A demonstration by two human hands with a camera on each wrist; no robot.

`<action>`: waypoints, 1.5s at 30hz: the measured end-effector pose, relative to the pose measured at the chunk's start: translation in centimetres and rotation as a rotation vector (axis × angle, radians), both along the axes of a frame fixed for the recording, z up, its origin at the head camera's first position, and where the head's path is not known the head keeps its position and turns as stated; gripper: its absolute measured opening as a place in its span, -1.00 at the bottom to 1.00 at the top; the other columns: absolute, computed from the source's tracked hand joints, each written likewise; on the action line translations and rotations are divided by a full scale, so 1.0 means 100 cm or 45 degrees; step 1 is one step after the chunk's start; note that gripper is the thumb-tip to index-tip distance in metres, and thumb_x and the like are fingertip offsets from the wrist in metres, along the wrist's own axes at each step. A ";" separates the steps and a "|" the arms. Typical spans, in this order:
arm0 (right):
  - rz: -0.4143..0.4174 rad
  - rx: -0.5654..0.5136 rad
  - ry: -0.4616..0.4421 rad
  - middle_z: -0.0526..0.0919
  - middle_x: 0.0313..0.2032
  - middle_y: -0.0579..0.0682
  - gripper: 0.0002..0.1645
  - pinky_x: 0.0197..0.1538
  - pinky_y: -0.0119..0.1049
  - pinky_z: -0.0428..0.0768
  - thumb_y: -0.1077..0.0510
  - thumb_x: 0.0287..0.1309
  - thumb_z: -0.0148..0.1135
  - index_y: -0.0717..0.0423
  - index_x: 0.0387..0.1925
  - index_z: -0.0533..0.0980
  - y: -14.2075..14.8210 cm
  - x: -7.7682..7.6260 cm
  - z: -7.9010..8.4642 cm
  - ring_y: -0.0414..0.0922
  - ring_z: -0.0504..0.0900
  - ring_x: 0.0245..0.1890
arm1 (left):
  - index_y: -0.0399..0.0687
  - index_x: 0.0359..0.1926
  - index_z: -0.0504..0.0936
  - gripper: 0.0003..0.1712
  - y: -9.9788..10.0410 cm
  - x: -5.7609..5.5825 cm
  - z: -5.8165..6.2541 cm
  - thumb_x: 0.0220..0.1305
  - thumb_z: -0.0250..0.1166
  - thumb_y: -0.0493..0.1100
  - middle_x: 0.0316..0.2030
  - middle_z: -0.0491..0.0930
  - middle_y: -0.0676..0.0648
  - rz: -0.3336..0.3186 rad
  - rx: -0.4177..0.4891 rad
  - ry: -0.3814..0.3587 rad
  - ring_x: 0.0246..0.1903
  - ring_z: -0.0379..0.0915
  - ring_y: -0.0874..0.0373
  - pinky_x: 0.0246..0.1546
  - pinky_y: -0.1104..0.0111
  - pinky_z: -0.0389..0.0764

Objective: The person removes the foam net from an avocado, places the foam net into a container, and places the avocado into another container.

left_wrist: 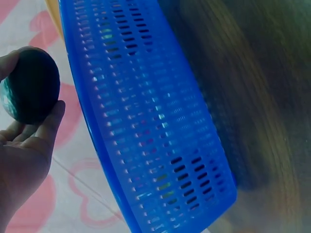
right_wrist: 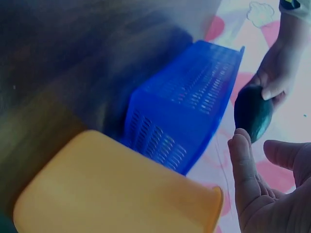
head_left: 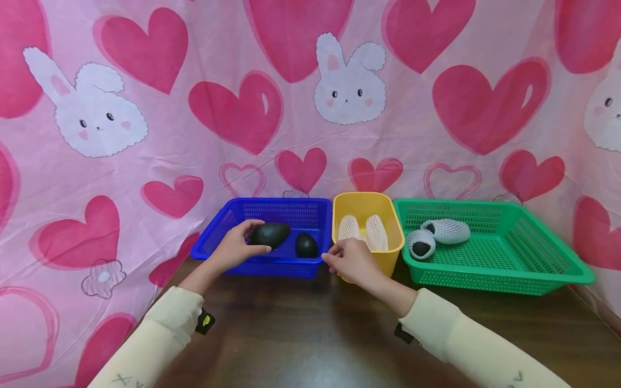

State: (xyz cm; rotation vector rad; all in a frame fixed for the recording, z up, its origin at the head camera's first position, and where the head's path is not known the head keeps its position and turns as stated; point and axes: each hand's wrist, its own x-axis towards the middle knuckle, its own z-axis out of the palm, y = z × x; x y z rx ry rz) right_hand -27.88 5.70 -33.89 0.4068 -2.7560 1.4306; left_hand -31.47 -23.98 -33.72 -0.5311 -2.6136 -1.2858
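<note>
My left hand [head_left: 235, 247] grips a dark avocado [head_left: 271, 236] between thumb and fingers, raised over the blue basket [head_left: 281, 200]. The left wrist view shows this avocado [left_wrist: 33, 86] above the rim. A second dark avocado [head_left: 306, 245] lies in the basket's right part. My right hand [head_left: 353, 262] hovers in front of the yellow bin [head_left: 389, 264], fingertips close to the blue basket's right corner. In the right wrist view its thumb and forefinger stand apart with nothing between them. White foam net sleeves [head_left: 376, 233] stand in the yellow bin.
To the right, a green basket [head_left: 514, 258] holds two avocados in foam nets, one long [head_left: 448, 231] and one end-on [head_left: 421, 244]. The three containers stand side by side on a dark wooden table [head_left: 291, 328], against a pink heart-print cloth [head_left: 301, 134].
</note>
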 end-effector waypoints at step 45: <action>-0.068 -0.824 -0.469 0.64 -0.23 0.43 -0.60 -0.18 -0.17 0.65 0.25 0.48 -0.10 0.63 0.03 0.32 -0.043 -0.015 -0.047 0.21 0.67 -0.15 | -0.35 0.17 0.41 -0.23 -0.027 -0.055 -0.025 -0.04 0.51 -0.16 0.03 0.52 -0.38 0.233 -0.248 0.015 -0.01 0.45 -0.22 0.02 0.00 0.43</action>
